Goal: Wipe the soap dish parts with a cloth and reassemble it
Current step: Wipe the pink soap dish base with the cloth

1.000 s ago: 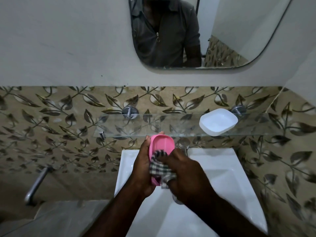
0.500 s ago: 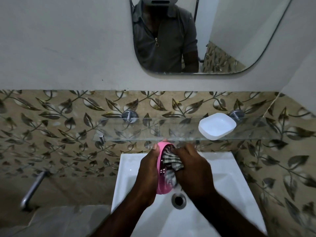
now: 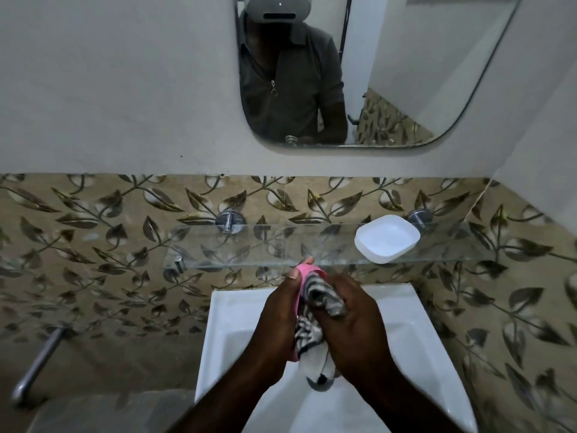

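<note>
Left hand: the left hand (image 3: 274, 320) grips the pink soap dish part (image 3: 307, 271), held on edge above the white sink (image 3: 224, 323).
Right hand: the right hand (image 3: 352, 323) is clenched around the checked cloth (image 3: 315, 339), pressing it into the pink part's inner face.
Cloth: its loose end hangs below both hands, over the basin.
White part: the white soap dish base (image 3: 387, 238) sits alone near the right end of the glass shelf (image 3: 249, 245), at its front edge.

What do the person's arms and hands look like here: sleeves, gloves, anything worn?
Both forearms are bare to the frame edge, no sleeves showing. The left hand and right hand have no gloves, and no rings, watch or bands can be seen. The mirror reflection shows a grey short-sleeved collared shirt with a zip.
</note>
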Tool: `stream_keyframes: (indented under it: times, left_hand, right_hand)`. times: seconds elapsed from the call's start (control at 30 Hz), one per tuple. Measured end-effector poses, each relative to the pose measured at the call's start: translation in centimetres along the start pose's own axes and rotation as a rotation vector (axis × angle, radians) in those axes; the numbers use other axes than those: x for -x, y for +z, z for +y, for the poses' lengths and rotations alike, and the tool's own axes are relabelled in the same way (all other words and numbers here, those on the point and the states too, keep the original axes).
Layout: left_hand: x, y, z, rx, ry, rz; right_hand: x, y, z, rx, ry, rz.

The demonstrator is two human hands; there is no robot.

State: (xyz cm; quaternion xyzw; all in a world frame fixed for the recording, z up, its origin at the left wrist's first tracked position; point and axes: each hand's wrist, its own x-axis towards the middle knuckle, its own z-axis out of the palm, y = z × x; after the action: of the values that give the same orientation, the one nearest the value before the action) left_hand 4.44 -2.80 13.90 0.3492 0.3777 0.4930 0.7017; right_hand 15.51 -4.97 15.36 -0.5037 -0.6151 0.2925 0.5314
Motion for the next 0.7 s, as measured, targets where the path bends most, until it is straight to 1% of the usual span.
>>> stream_keyframes:
  times: [0.1, 0.17, 0.2, 0.23, 0.27, 0.3, 0.37, 0.4, 0.43, 0.5, 0.57, 0.63, 0.67, 0.7]
  left_hand:
    - [0.4, -0.1, -0.3, 0.108, -0.131, 0.008]
    - [0.4, -0.1, -0.7, 0.153, -0.168, 0.018]
    - [0.5, -0.1, -0.7, 0.148, -0.163, 0.028]
    - [0.4, -0.2, -0.6, 0.127, -0.141, 0.041]
    - [0.4, -0.4, -0.5, 0.099, -0.114, 0.064]
    - [0.4, -0.6, -0.3, 0.067, -0.084, 0.088]
    - [0.5, -1.0, 0.2, 0.002, -0.025, 0.117]
    - [0.6, -1.1, 0.4, -0.02, -0.003, 0.128]
    - [0.7, -1.3, 0.3, -0.037, 0.015, 0.146]
    - [0.8, -1.9, 0.1, -0.071, 0.049, 0.176]
    - [0.8, -2.7, -0.3, -0.107, 0.112, 0.183]
    - [0.9, -3.2, -0.3, -0.132, 0.138, 0.171]
    - [1.0, -3.3, -0.1, -0.13, 0.132, 0.161]
    - [1.0, -3.5, 0.0, -0.117, 0.121, 0.155]
  right_hand:
    - [-0.1, -1.0, 0.7, 0.291, -0.299, -0.121]
    - [-1.3, -2.0, 0.8, 0.604, -0.515, -0.141]
    - [-1.8, -2.3, 0.8, 0.733, -0.575, -0.135]
    - [-2.1, -2.4, 0.9, 0.819, -0.588, -0.127]
    - [-2.2, -2.3, 0.9, 0.869, -0.556, -0.124]
    - [-2.1, -1.9, 0.9, 0.888, -0.482, -0.125]
    - [-1.6, -0.9, 0.9, 0.865, -0.282, -0.126]
    - [-1.2, -0.5, 1.0, 0.814, -0.192, -0.112]
    - [-0.6, -0.2, 1.1, 0.738, -0.104, -0.115]
    - [1.1, 0.6, 1.2, 0.551, 0.064, -0.194]
    - [2.6, 1.4, 0.7, 0.262, 0.272, -0.328]
    - [3.3, 1.8, 0.1, -0.033, 0.465, -0.413]
    - [3.2, 1.8, -0.3, -0.117, 0.509, -0.451]
    - [3.0, 1.6, -0.7, -0.125, 0.505, -0.49]
